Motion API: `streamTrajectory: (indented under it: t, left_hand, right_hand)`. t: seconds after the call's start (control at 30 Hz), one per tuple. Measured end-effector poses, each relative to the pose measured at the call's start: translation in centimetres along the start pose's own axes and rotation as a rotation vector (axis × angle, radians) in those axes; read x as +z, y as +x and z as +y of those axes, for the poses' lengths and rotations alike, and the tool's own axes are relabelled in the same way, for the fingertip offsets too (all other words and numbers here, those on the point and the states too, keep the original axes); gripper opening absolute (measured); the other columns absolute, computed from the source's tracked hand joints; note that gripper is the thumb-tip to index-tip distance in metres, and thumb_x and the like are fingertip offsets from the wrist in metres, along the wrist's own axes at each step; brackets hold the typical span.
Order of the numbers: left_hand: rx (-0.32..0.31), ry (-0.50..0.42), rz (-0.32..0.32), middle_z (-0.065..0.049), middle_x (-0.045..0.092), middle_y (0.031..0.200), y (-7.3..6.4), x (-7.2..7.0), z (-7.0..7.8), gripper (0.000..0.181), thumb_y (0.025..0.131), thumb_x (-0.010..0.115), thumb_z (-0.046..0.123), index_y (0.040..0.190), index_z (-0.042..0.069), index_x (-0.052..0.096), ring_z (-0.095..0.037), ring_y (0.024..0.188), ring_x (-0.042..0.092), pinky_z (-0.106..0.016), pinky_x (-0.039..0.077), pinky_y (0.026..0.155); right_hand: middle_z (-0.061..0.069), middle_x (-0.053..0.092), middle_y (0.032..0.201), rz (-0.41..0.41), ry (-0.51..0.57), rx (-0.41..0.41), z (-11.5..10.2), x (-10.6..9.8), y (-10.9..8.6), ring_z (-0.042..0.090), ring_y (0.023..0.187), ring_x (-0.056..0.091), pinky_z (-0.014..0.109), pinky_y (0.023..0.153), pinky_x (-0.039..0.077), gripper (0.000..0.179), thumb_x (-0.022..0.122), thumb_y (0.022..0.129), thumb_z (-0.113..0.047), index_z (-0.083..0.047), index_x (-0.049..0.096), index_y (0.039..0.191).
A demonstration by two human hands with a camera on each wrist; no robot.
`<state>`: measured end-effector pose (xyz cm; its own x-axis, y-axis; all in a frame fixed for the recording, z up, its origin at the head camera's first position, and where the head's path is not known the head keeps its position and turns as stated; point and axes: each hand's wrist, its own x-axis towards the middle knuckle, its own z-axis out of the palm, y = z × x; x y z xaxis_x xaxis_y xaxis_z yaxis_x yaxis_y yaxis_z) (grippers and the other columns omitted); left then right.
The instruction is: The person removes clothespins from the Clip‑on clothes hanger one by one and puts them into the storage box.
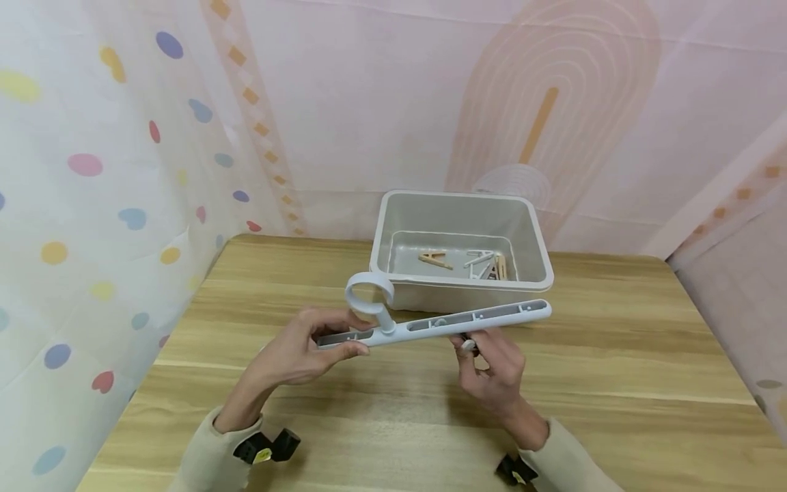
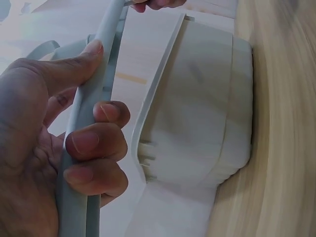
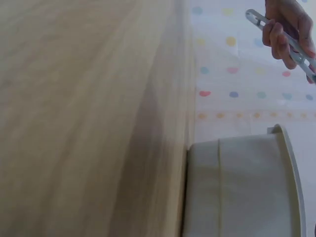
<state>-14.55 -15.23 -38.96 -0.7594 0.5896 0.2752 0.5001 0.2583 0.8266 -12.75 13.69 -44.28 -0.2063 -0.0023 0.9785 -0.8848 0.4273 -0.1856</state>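
My left hand [image 1: 307, 345] grips a pale blue-grey plastic hanger [image 1: 443, 326] near its left end, thumb on one side and fingers curled round the other in the left wrist view. The hanger is held above the table, its round hook [image 1: 369, 292] pointing up and its right end raised a little. Under the right half of the bar, my right hand [image 1: 494, 365] pinches a small grey clip [image 1: 469, 345], mostly covered by the fingers. I cannot tell whether the clip is on the bar. The right wrist view shows the left hand on the hanger, not the right hand.
A light grey plastic bin [image 1: 461, 295] stands just behind the hanger, near the table's back edge. Inside lie several tan and white clothespins [image 1: 435, 260]. The wooden table [image 1: 627, 383] meets patterned cloth [image 1: 344, 116] at the back and left.
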Motion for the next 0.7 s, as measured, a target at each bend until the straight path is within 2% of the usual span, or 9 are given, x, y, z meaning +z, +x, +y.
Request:
streamTrajectory:
  t: [0.1, 0.23, 0.37, 0.53, 0.7]
  left_hand:
    - [0.011, 0.010, 0.015, 0.002, 0.077, 0.096, -0.1, -0.2, 0.0, 0.024, 0.089, 0.080, 0.012, 0.112, 0.016, 0.077, -0.005, 0.075, 0.066, -0.026, 0.057, 0.064]
    - [0.017, 0.018, 0.056, 0.002, 0.075, 0.098, -0.3, -0.6, 0.3, 0.025, 0.090, 0.079, 0.010, 0.113, 0.017, 0.076, -0.006, 0.078, 0.066, -0.026, 0.057, 0.066]
    - [0.001, 0.034, 0.088, 0.001, 0.075, 0.102, -0.3, -1.0, 0.3, 0.025, 0.090, 0.079, 0.010, 0.112, 0.019, 0.075, -0.006, 0.084, 0.069, -0.026, 0.059, 0.071]
    - [-0.016, 0.022, 0.097, -0.001, 0.076, 0.105, -0.2, -1.3, 0.2, 0.025, 0.090, 0.079, 0.010, 0.113, 0.019, 0.074, -0.008, 0.086, 0.071, -0.025, 0.059, 0.073]
    - [-0.001, 0.022, 0.091, -0.001, 0.076, 0.105, -0.1, -1.4, 0.1, 0.024, 0.090, 0.079, 0.010, 0.112, 0.019, 0.074, -0.008, 0.084, 0.071, -0.025, 0.059, 0.070]
  right_hand:
    - [0.012, 0.062, 0.073, -0.055, 0.043, 0.052, 0.2, -0.3, -0.3, 0.011, 0.059, 0.048, 0.017, 0.048, 0.038, 0.027, 0.064, 0.101, -0.012, 0.010, 0.069, 0.088]
    - [0.009, 0.066, 0.074, -0.162, 0.117, 0.168, 0.5, -1.3, -0.5, 0.007, 0.061, 0.047, 0.017, 0.049, 0.038, 0.025, 0.064, 0.102, -0.016, 0.008, 0.071, 0.098]
    - [0.006, 0.069, 0.080, -0.260, 0.153, 0.280, 0.7, -2.5, -0.2, 0.005, 0.067, 0.051, 0.017, 0.055, 0.042, 0.016, 0.066, 0.101, -0.013, 0.002, 0.072, 0.105]
    - [0.007, 0.070, 0.087, -0.338, 0.141, 0.394, 1.0, -3.9, 0.2, 0.004, 0.076, 0.058, 0.014, 0.066, 0.049, 0.016, 0.070, 0.093, 0.002, -0.003, 0.074, 0.109]
    - [0.008, 0.070, 0.087, -0.397, 0.096, 0.475, 1.5, -4.8, 1.0, 0.001, 0.077, 0.057, 0.014, 0.068, 0.049, 0.021, 0.071, 0.088, 0.009, -0.005, 0.074, 0.104]
